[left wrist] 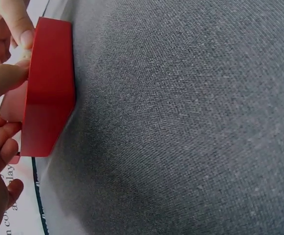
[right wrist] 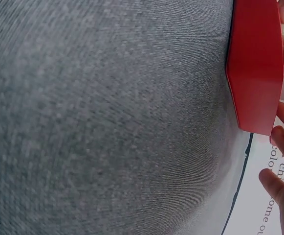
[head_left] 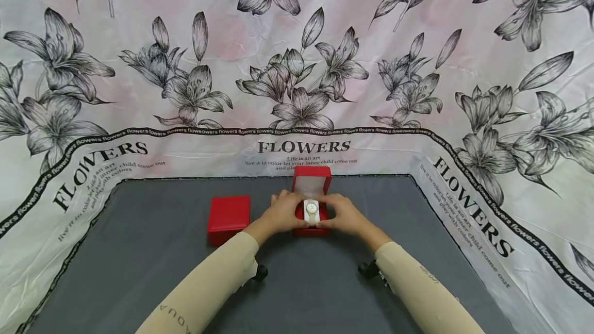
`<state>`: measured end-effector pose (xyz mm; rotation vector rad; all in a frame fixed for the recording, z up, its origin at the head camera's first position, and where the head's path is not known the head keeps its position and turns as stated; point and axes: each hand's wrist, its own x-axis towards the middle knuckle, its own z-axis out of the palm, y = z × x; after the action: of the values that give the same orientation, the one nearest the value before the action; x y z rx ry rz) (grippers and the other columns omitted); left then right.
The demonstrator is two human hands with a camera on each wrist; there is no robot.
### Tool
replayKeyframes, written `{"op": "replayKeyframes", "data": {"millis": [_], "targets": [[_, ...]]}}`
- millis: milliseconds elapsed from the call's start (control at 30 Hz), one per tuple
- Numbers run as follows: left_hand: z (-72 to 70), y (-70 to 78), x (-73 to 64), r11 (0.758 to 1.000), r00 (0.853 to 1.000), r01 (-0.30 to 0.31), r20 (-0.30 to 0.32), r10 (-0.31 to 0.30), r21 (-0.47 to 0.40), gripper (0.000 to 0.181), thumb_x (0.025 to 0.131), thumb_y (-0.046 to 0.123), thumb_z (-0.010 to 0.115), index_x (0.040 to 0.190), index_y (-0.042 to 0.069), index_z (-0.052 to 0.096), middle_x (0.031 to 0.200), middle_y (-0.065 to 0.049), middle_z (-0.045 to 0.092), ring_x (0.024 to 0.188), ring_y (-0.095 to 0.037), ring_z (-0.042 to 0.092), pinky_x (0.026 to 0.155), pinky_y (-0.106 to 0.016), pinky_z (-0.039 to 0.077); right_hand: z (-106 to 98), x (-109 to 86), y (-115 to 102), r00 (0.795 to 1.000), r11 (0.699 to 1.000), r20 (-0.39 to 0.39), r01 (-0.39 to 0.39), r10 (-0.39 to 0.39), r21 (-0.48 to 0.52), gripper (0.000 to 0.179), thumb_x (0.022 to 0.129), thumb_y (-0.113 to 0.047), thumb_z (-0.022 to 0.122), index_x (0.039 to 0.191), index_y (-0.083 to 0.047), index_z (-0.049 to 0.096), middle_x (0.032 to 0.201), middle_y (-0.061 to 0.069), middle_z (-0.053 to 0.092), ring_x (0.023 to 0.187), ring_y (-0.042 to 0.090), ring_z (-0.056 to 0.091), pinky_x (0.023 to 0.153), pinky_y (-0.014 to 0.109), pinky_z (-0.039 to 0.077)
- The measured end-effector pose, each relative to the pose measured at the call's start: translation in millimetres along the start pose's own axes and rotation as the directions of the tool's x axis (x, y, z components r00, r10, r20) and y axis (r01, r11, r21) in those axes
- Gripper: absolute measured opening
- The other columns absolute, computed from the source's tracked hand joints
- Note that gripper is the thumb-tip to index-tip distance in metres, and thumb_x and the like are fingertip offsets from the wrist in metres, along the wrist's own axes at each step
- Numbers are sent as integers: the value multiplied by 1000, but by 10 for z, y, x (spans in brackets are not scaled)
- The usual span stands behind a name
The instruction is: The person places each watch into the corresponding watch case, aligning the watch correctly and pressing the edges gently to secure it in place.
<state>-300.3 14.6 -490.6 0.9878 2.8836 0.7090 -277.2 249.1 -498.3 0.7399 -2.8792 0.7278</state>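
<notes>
A red watch box (head_left: 311, 232) sits near the back of the grey table area, its lid (head_left: 312, 170) raised. Inside it, a white watch cushion (head_left: 317, 217) carries a wristwatch (head_left: 311, 208) with a pale dial and light strap. On the cushion's left side, my left hand (head_left: 284, 213) pinches with thumb and forefinger. My right hand (head_left: 345, 215) grips the opposite side the same way. The left wrist view shows the box's red front (left wrist: 51, 73), thumbs reaching over its rim; the right wrist view shows the box (right wrist: 256, 63) at the right edge, much of the cushion hidden.
To the left stands a second red box (head_left: 229, 218) with its lid down. Grey cloth (head_left: 315, 293) covers the table, bordered by a white flower-printed cloth (head_left: 223, 156) that rises behind. Black wrist devices (head_left: 368, 269) hang under both forearms.
</notes>
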Motion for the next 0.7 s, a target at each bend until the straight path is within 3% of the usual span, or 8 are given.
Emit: {"op": "replayKeyframes", "data": {"millis": [133,433,700], "targets": [[6,-5,-17,1000,1000,2,-21,-2,18,64,81,46,82,136,20,64,131,-1,66,112,-21,49,89,-47,33,11,-7,-22,1000,1000,-26,4,-4,-6,67,80,-32,89,139,-14,64,133,7,67,125,30,56,106,55,43],[36,-36,-13,1000,999,5,-44,-4,20,62,79,47,84,132,20,65,130,1,66,113,-20,49,91,-47,32,13,-25,-63,1000,1000,-8,-9,9,-4,64,85,-32,85,140,-12,61,138,9,64,131,33,53,108,59,41],[66,12,17,996,999,34,-34,-31,82,62,79,50,83,131,22,65,129,2,66,112,-20,49,91,-47,32,4,-26,-112,1000,1000,-16,-5,5,-31,59,86,-29,84,137,-10,62,135,9,65,129,33,54,108,60,41]]}}
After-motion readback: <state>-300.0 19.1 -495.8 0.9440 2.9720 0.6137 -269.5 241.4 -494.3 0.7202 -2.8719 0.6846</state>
